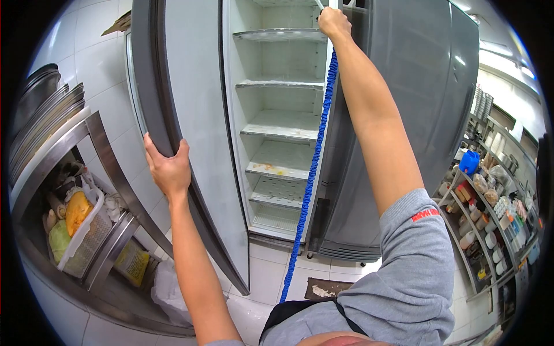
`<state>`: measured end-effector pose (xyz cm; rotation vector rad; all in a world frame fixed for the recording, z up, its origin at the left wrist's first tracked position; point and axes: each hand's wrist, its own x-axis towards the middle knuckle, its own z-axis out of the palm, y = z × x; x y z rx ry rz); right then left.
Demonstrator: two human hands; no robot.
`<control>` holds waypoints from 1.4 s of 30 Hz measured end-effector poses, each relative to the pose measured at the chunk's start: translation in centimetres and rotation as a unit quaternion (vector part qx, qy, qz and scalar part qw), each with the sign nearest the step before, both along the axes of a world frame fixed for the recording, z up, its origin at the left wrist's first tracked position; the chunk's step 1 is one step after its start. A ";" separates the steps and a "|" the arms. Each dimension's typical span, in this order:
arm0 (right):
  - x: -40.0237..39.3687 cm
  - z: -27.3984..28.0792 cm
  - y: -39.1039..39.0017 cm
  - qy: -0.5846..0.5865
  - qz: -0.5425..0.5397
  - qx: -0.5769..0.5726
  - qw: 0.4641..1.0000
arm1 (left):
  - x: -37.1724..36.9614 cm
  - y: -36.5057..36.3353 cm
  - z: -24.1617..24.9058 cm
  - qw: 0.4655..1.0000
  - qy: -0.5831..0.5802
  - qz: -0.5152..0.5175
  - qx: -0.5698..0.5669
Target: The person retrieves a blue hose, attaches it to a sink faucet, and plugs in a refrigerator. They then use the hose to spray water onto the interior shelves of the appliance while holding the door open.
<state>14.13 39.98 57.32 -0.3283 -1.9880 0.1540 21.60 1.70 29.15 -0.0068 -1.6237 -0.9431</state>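
My left hand (pixel 172 167) is closed around the edge of the open refrigerator door (pixel 199 115), thumb on one side and fingers on the other. High up at the cabinet opening, my right hand (pixel 334 23) is closed on the top end of a blue crinkled hose (pixel 314 164). A pale tip sticks out above that fist, partly cut off by the frame. From there the hose hangs down past the refrigerator front to the floor. Inside the refrigerator are several bare white shelves (pixel 283 122); one shelf has yellow-brown stains.
A steel rack (pixel 107 144) on the left carries stacked trays (pixel 55 124) and a white basket (pixel 86 248) of produce. A closed grey door (pixel 404 86) stands right of the opening. Shelving (pixel 461 230) with bottles lines the far right. A brown mat (pixel 329 289) lies on the tiles.
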 end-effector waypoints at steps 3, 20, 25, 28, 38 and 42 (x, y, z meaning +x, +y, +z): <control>0.7 -0.1 -0.6 -0.009 -0.001 -0.004 1.000 | 0.0 -0.1 0.0 1.000 -0.007 -0.018 0.012; 1.6 0.1 -0.1 -0.009 -0.022 0.007 1.000 | 0.2 0.2 0.1 1.000 -0.009 -0.016 0.018; 2.1 -0.2 0.0 -0.008 -0.026 0.010 1.000 | 0.1 0.2 0.0 1.000 0.006 -0.003 0.010; 2.3 0.0 0.0 -0.017 -0.030 0.004 0.999 | 0.0 0.2 0.0 1.000 0.005 -0.004 0.012; 3.3 2.1 0.7 -0.030 -0.058 0.015 0.998 | 1.0 1.0 0.3 1.000 -0.016 0.001 0.013; 3.8 4.3 1.7 -0.032 -0.074 0.065 0.995 | 0.3 1.4 -0.2 1.000 -0.009 0.003 0.012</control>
